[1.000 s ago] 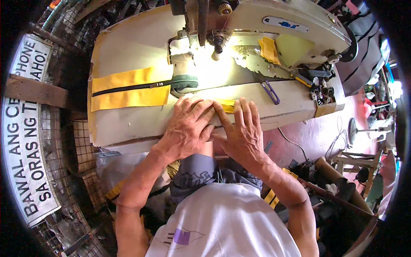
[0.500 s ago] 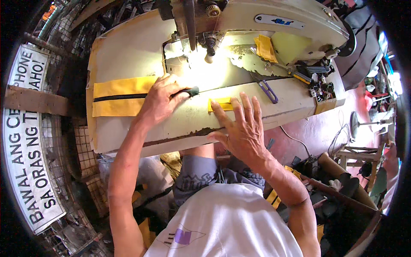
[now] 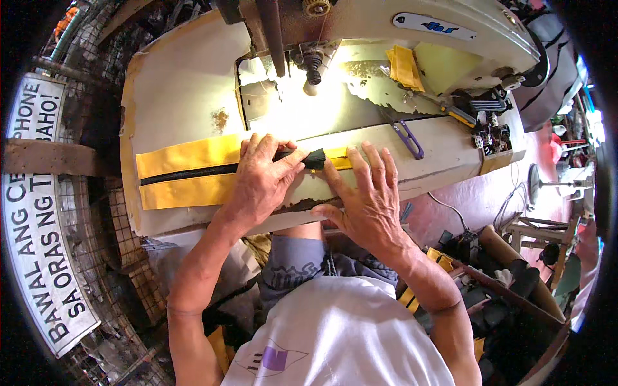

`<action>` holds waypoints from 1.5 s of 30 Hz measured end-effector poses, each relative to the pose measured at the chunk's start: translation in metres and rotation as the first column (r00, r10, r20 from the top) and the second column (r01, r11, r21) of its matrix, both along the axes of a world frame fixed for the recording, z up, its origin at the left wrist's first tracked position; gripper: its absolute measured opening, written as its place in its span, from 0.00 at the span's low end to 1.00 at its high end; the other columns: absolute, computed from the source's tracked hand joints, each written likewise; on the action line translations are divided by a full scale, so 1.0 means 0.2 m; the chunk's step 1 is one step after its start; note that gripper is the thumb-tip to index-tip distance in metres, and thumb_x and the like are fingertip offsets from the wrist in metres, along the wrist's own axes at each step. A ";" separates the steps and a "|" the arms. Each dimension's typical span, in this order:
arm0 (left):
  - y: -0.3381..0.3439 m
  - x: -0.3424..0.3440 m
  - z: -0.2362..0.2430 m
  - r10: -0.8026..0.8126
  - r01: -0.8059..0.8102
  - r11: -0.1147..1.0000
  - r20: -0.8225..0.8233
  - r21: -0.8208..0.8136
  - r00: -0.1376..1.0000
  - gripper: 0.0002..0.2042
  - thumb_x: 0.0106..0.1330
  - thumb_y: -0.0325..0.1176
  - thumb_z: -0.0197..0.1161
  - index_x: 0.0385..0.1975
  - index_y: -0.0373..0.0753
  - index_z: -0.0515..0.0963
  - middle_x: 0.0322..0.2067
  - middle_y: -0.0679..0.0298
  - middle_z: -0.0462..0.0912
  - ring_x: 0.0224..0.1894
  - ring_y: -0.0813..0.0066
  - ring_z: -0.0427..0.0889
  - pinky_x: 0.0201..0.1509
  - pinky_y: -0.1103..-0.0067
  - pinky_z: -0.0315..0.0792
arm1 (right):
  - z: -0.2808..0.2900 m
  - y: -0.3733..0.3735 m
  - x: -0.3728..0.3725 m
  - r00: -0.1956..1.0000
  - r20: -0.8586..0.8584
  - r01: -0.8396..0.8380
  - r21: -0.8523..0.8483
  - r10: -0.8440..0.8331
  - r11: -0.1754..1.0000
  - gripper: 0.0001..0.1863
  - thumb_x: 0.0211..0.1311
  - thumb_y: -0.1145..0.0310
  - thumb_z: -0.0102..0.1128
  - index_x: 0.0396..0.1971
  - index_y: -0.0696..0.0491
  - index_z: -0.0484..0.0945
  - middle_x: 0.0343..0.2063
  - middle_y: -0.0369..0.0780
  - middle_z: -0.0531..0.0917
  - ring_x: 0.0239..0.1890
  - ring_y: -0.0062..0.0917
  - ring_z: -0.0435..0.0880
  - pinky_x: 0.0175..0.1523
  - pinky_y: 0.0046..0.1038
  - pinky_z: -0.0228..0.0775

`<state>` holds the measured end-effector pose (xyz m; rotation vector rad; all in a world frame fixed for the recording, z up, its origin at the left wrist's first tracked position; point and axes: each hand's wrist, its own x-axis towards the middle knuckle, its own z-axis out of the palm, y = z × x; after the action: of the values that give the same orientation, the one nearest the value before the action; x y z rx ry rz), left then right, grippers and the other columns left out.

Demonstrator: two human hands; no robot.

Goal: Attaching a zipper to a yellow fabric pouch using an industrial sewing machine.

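Note:
A yellow fabric strip (image 3: 193, 192) with a black zipper (image 3: 187, 176) along its middle lies across the left of the sewing table (image 3: 174, 96). My left hand (image 3: 267, 172) is closed on its right part, thumb and fingers pinching near the black end (image 3: 315, 158). That end meets a small folded yellow fabric piece (image 3: 338, 158). My right hand (image 3: 367, 193) lies open, fingers spread, its index fingertip at the black end and other fingertips on or beside the small piece. Glare hides detail around the sewing machine's (image 3: 489, 29) needle area, just beyond my hands.
Purple thread snips (image 3: 408, 139) lie right of my right hand. Farther right are a yellow-handled tool (image 3: 461, 116), stacked yellow pieces (image 3: 405, 68) and a compartment of small metal parts (image 3: 493, 133). Wire mesh (image 3: 129, 212) stands at the left. The table's worn front edge runs below my hands.
My left hand has brought the zippered strip right and nearer me, so its black end now meets the small yellow piece. My right hand has stayed almost in place.

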<state>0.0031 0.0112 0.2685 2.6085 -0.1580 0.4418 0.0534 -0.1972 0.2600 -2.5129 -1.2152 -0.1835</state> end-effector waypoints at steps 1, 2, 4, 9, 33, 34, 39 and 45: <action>0.00 0.00 -0.01 0.003 -0.003 1.000 0.010 0.006 1.000 0.13 0.59 0.30 0.66 0.44 0.42 0.82 0.38 0.63 0.76 0.41 0.64 0.72 0.49 0.68 0.64 | 0.00 0.00 0.00 1.000 0.005 -0.005 -0.001 0.005 1.000 0.36 0.54 0.38 0.58 0.60 0.43 0.74 0.56 0.50 0.69 0.64 0.48 0.61 0.71 0.55 0.45; 0.00 -0.01 -0.01 0.006 -0.007 1.000 0.020 0.013 1.000 0.13 0.59 0.29 0.66 0.44 0.42 0.82 0.38 0.63 0.76 0.41 0.63 0.72 0.49 0.68 0.65 | -0.01 0.00 0.00 1.000 0.002 -0.008 0.001 0.008 1.000 0.36 0.54 0.38 0.58 0.60 0.43 0.74 0.56 0.50 0.69 0.64 0.48 0.61 0.71 0.55 0.45; 0.01 -0.02 -0.01 0.056 -0.056 0.998 0.028 0.002 0.998 0.14 0.59 0.27 0.65 0.46 0.41 0.81 0.38 0.63 0.76 0.41 0.63 0.73 0.49 0.66 0.65 | 0.00 0.00 0.00 1.000 0.001 -0.011 -0.009 0.011 1.000 0.38 0.54 0.38 0.58 0.63 0.42 0.71 0.57 0.50 0.68 0.64 0.48 0.61 0.70 0.55 0.45; 0.01 -0.06 0.05 0.131 -0.155 0.969 0.132 0.195 0.983 0.21 0.55 0.24 0.64 0.52 0.41 0.78 0.45 0.60 0.77 0.53 0.60 0.72 0.58 0.64 0.64 | 0.01 0.00 0.00 1.000 -0.010 -0.012 -0.030 0.011 0.999 0.40 0.53 0.37 0.58 0.65 0.40 0.67 0.57 0.50 0.68 0.64 0.49 0.61 0.70 0.56 0.45; -0.02 -0.08 0.08 -0.209 0.214 0.894 -0.056 0.393 0.976 0.19 0.59 0.35 0.62 0.51 0.37 0.79 0.56 0.64 0.74 0.61 0.61 0.67 0.64 0.61 0.59 | 0.00 -0.01 0.01 0.999 -0.038 0.003 -0.030 -0.004 1.000 0.47 0.46 0.32 0.59 0.64 0.47 0.69 0.57 0.47 0.67 0.65 0.45 0.59 0.71 0.52 0.45; -0.04 -0.09 0.08 -0.180 0.199 0.903 -0.086 0.381 0.980 0.20 0.59 0.35 0.63 0.52 0.38 0.78 0.57 0.64 0.73 0.62 0.60 0.66 0.65 0.58 0.58 | 0.00 0.00 0.01 0.999 -0.039 0.001 -0.029 -0.002 1.000 0.47 0.45 0.32 0.60 0.64 0.46 0.69 0.57 0.47 0.67 0.65 0.45 0.59 0.71 0.52 0.45; -0.11 -0.08 0.14 -0.134 0.196 0.890 -0.175 0.411 0.975 0.21 0.60 0.36 0.62 0.53 0.37 0.77 0.56 0.61 0.72 0.62 0.59 0.65 0.68 0.51 0.55 | 0.01 -0.02 0.02 0.999 -0.030 -0.016 -0.040 0.015 0.999 0.46 0.45 0.34 0.61 0.63 0.45 0.70 0.57 0.47 0.67 0.64 0.45 0.60 0.71 0.52 0.46; -0.06 -0.09 0.11 -0.147 0.194 0.913 -0.155 0.359 0.977 0.21 0.62 0.37 0.61 0.55 0.37 0.76 0.58 0.59 0.71 0.64 0.58 0.64 0.70 0.47 0.49 | 0.03 -0.07 0.08 0.992 -0.015 -0.128 -0.005 0.128 0.992 0.42 0.47 0.37 0.62 0.63 0.41 0.70 0.55 0.47 0.68 0.62 0.46 0.62 0.70 0.52 0.49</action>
<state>-0.0148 -0.0015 0.2912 2.9500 -0.4665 0.1982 0.0703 -0.2110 0.2653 -2.4266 -1.3668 -0.1292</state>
